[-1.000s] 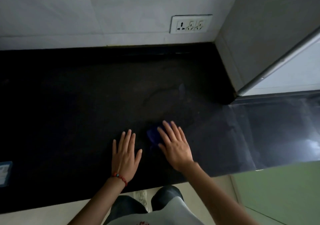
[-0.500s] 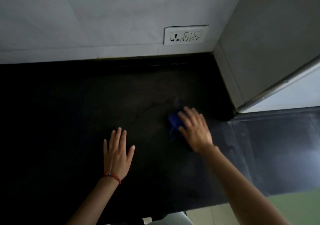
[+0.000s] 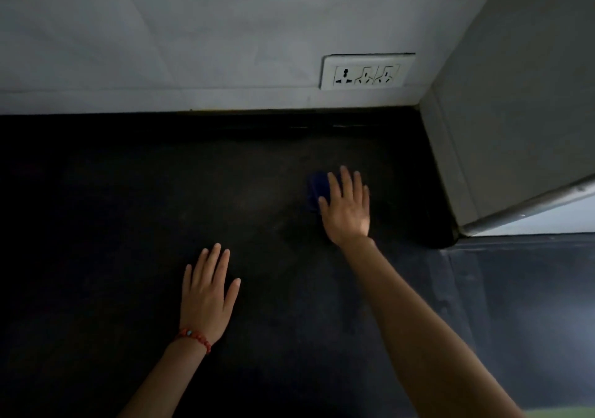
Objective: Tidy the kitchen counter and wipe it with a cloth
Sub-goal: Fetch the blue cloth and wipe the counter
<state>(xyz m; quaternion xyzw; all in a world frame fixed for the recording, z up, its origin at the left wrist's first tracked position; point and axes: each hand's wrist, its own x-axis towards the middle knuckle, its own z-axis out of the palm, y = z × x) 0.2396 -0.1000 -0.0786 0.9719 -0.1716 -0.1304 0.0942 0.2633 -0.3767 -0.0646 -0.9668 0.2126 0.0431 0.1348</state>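
**Cloth under the right hand, wiping toward the far right corner of the counter**

Cloth (image 3: pixel 315 189), dark blue, lies on the black counter (image 3: pixel 96 224) toward its far right part, mostly covered by the right hand (image 3: pixel 346 211); only its left and far edges show beyond the index finger, so its full outline and long axis cannot be made out. Nearest the viewer, the left hand (image 3: pixel 206 295) rests palm down on the counter with fingers straight and slightly spread, holding nothing; a red bead bracelet (image 3: pixel 194 338) circles its wrist. It lies well apart from the cloth, to the near left of it, and appears to serve only as a brace. Farther in and to the right, the right hand lies flat on the cloth, fingers extended and close together, pressing rather than gripping; the fingertips point toward the far wall. The cloth thus sits directly beneath and just left of this hand, which is the only hand in contact with it. Beyond the fingertips a strip of unwiped-looking counter runs to the white wall (image 3: pixel 161 31), where a socket plate (image 3: pixel 367 71) is mounted just above the counter's far edge. To the right stands a grey side panel (image 3: pixel 515 111), closing the corner. Judged from this layout, the next stroke depends on the short remaining gap between cloth and corner.
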